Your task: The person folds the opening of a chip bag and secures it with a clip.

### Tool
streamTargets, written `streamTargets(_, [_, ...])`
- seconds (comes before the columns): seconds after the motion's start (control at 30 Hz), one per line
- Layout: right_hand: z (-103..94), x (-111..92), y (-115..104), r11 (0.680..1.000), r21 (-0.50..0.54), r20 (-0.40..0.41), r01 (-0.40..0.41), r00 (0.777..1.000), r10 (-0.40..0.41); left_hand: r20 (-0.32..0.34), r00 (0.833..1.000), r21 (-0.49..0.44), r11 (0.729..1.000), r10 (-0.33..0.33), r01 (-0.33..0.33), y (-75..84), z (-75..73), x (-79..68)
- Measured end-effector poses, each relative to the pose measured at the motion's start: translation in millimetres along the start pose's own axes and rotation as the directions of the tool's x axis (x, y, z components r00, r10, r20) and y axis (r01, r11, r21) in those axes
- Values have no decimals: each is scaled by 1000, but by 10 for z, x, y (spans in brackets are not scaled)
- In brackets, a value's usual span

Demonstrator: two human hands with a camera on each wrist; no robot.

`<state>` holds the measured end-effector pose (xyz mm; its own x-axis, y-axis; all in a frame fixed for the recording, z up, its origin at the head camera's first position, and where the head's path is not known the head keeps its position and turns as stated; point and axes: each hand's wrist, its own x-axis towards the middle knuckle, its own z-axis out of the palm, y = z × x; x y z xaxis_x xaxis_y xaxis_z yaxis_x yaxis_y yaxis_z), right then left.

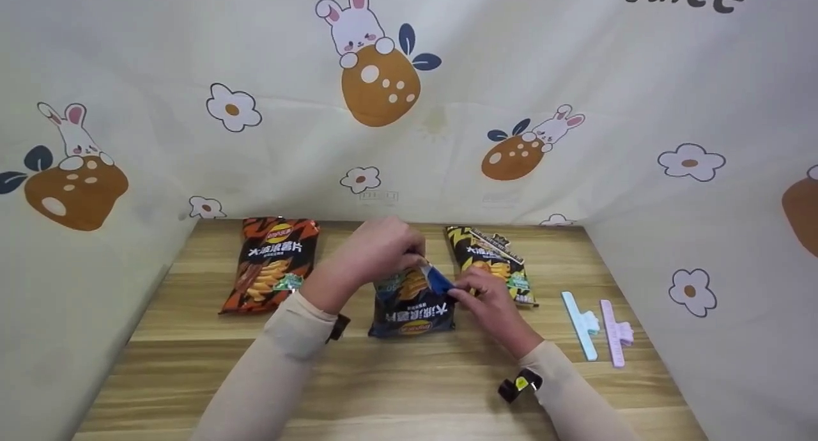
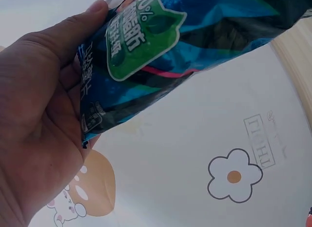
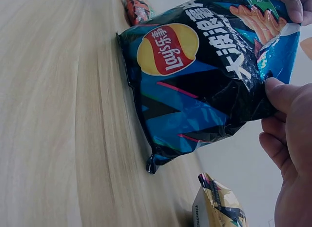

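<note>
A blue and black Lay's chip bag [image 1: 409, 313] stands in the middle of the wooden table, logo end toward the tabletop. My left hand [image 1: 386, 246] pinches its upper edge; in the left wrist view the thumb lies along that edge and the palm is beside the bag's side. Lower down the same edge, my right hand [image 1: 489, 300] pinches a folded-over corner between thumb and fingers. This plain blue flap [image 3: 282, 53] lies between both hands in the right wrist view. My left forearm covers part of the table behind it.
A red-orange chip bag [image 1: 275, 268] lies at the back left. A yellow and black chip bag [image 1: 495, 268], a pale strip across its upper corner, lies behind my right hand. Light blue [image 1: 580, 326] and purple bag clips [image 1: 613, 332] lie at right. Printed cloth walls surround the table.
</note>
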<state>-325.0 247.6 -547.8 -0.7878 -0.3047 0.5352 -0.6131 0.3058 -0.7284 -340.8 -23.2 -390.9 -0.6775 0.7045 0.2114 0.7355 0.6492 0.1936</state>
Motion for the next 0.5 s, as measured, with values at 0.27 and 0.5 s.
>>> streamTargets(0.27, [-41,-3,0,989,82,60,-126,991,122,4,999,-10,999,33,-33,17,-8,-16])
streamTargets(0.5, [-170,-25,-59,985,38,104,-165,982,161,18,999,-17,999,44,-44,25,6,-7])
